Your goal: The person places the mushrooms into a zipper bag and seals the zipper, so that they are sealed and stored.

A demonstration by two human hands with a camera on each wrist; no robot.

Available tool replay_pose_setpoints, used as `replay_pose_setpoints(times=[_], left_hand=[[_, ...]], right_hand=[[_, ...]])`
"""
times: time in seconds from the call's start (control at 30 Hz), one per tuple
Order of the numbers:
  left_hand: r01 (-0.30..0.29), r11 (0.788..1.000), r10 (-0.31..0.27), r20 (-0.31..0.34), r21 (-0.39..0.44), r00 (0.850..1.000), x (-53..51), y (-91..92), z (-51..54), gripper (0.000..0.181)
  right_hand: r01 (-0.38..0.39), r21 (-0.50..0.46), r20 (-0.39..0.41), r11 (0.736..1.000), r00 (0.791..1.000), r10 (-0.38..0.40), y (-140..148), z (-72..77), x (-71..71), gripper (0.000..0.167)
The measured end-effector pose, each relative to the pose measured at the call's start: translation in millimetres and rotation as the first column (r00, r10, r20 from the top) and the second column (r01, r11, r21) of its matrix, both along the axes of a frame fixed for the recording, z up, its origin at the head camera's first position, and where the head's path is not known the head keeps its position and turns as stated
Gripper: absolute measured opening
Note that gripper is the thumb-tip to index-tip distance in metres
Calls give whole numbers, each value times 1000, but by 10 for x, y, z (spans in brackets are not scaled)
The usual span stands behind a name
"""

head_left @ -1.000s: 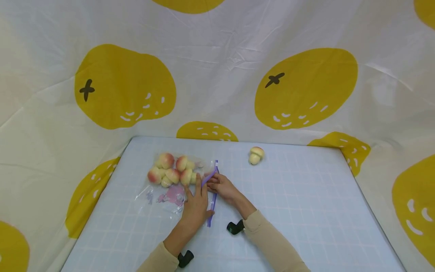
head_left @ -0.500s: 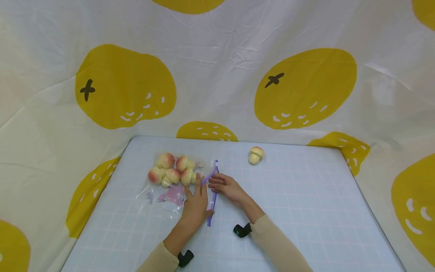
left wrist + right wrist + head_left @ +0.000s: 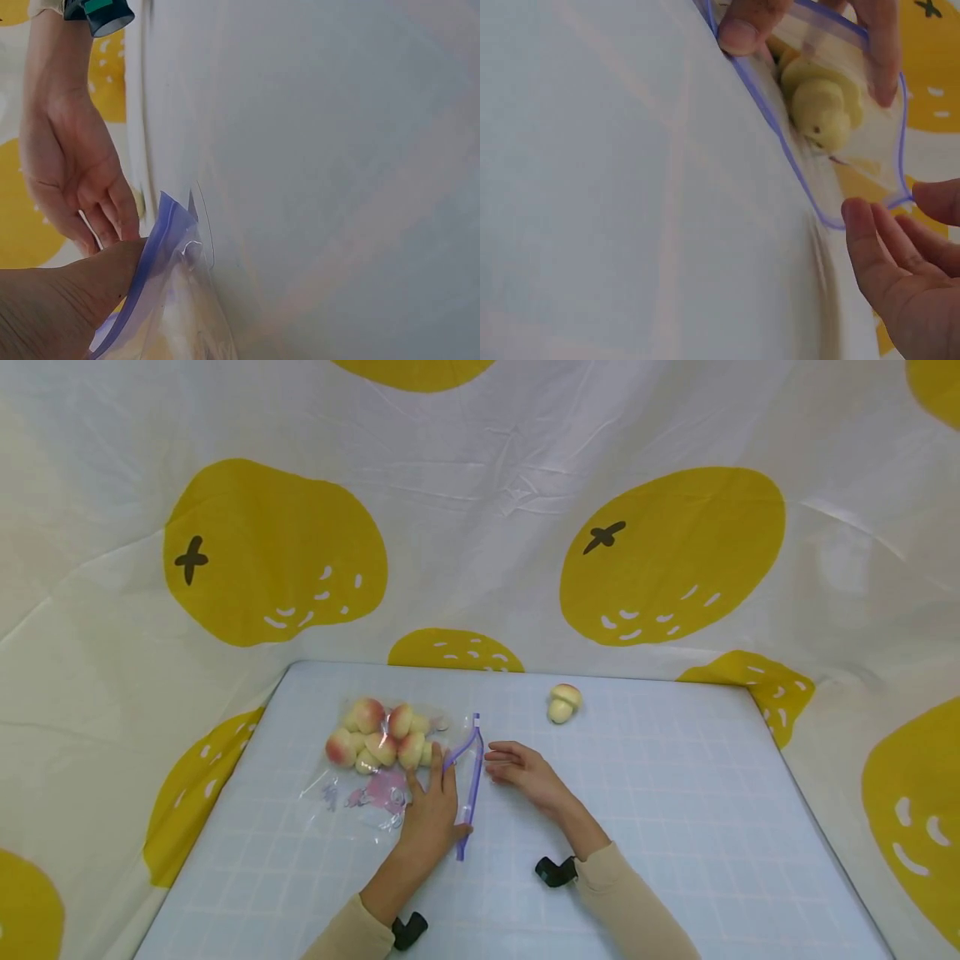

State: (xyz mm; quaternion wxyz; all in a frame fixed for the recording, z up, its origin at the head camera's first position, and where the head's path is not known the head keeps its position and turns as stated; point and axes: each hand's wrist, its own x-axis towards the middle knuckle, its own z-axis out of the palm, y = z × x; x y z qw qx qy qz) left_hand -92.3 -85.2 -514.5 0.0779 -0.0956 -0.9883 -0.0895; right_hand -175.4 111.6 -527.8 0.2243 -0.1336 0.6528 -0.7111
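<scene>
Zip bag gapes, left hand on its lip, right hand bare beside it

And here's the clear zip bag, lying flat with its purple zip strip along the right-hand side, and look at that mouth: the two lips bow apart! The left hand is down on the bag's mouth end, fingers straight and spread wide, the thumb set off on its own against the purple edge; it presses the bag, and its fingers are not curled round anything.

Over to the right hand, just to the right of the bag's mouth: fingers loosely bent, thumb apart from them, nothing in their hold. The right wrist view puts its fingertips close to the corner of the bag; whether they touch it, I can't tell.

Inside the bag, the toy mushrooms! They bunch in its far half, five red-blushed caps on show, pale stems poking out between, with a pink printed figure on the film nearer the person. One loose mushroom sits out beyond the bag, off to its far right, stem towards us.

Under the bag runs a pale checked tabletop; behind it hangs a white curtain with big yellow fruit. Beige sleeves come in from the near side of the bag.
</scene>
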Motion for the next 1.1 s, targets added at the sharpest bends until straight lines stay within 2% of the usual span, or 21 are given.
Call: replay_pose_setpoints(times=[0.33,0.67,0.87,1.1], left_hand=[[8,999,-9,-11,-43,1000,0,-9,-3,120],[5,1000,-5,3,12,1000,12,-4,-2,119],[6,1000,-6,0,17,1000,3,-11,-14,118],[14,1000,-14,7,11,1000,-8,-16,-16,118]], right_hand=[[67,40,-45,997,997,-65,278,106,-14,49],[158,95,-79,983,985,-151,547,124,-60,49],[239,125,-100,963,969,-227,712,166,-112,46],[330,164,-163,930,938,-305,885,231,-227,43]])
